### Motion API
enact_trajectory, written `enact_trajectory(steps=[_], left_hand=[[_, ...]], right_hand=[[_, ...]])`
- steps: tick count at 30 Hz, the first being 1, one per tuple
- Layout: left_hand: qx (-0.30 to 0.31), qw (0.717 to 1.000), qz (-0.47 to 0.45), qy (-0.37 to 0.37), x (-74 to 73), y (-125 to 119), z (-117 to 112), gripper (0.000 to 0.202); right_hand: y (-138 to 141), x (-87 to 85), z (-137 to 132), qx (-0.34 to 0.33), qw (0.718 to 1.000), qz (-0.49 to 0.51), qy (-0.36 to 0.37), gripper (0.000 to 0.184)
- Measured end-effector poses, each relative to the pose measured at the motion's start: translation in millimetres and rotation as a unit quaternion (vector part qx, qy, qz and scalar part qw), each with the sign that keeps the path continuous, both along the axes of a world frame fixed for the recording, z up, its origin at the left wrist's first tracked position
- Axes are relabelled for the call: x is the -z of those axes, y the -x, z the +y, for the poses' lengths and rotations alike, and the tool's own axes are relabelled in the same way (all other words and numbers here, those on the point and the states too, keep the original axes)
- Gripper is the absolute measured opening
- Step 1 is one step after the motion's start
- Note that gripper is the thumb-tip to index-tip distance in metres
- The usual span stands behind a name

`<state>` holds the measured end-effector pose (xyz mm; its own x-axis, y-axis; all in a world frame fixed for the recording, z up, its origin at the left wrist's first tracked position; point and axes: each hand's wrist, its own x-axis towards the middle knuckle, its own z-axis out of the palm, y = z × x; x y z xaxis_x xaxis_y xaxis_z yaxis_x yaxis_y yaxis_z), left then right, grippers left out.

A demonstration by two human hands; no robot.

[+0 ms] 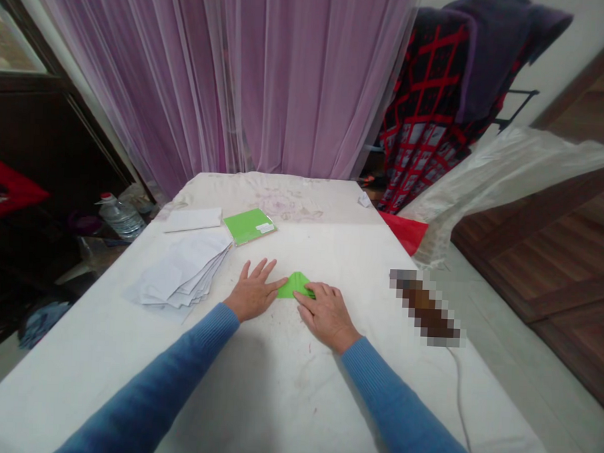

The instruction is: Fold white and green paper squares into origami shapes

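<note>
No readable lettering: on the green packet, a small white label, illegible at this size.

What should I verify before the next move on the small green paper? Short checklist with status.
1. Left hand touching the paper's left side: ok.
2. Right hand with fingers on the paper's right side: ok.
3. Small green paper lying on the white-covered table: ok.
4. Stack of white sheets apart from the left hand: ok.
5. Green packet apart from both hands: ok.
6. Paper edges aligned: cannot tell; fingers cover part.
</note>
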<state>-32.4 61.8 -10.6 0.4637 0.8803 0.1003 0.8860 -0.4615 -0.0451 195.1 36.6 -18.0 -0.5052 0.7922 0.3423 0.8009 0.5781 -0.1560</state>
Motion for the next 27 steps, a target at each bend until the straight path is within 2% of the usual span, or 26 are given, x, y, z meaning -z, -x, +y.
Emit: enact_trajectory(steps=[7, 12, 16, 21, 24, 27], left_hand=[[0.081, 0.993, 0.021, -0.080, -13.4, 17, -15, 0.039], [0.121, 0.988, 0.041, -0.085, -23.0, 25, -19, 0.038], [0.124, 0.989, 0.033, -0.070, -30.3, 27, -19, 0.032], [0.083, 0.994, -0.031, -0.063, -33.1, 11, -21, 0.017], [0.067, 0.993, -0.088, -0.046, -28.4, -7, -19, 0.022], [0.081, 0.993, -0.090, 0.000, -24.0, -20, -13, 0.024]], right_hand=[[0, -0.4, 0, 0.000, 1.000, -0.002, -0.001, 0.031], [0, 0.0, 0, 0.005, 1.000, -0.001, 0.002, 0.028], [0, 1.7, 0, 0.007, 1.000, 0.006, 0.003, 0.028], [0, 1.6, 0, 0.007, 1.000, 0.014, 0.009, 0.029], [-1, 1.3, 0, 0.006, 0.999, 0.038, 0.018, 0.034], [-3, 6.0, 2, 0.005, 0.996, 0.085, 0.027, 0.039]])
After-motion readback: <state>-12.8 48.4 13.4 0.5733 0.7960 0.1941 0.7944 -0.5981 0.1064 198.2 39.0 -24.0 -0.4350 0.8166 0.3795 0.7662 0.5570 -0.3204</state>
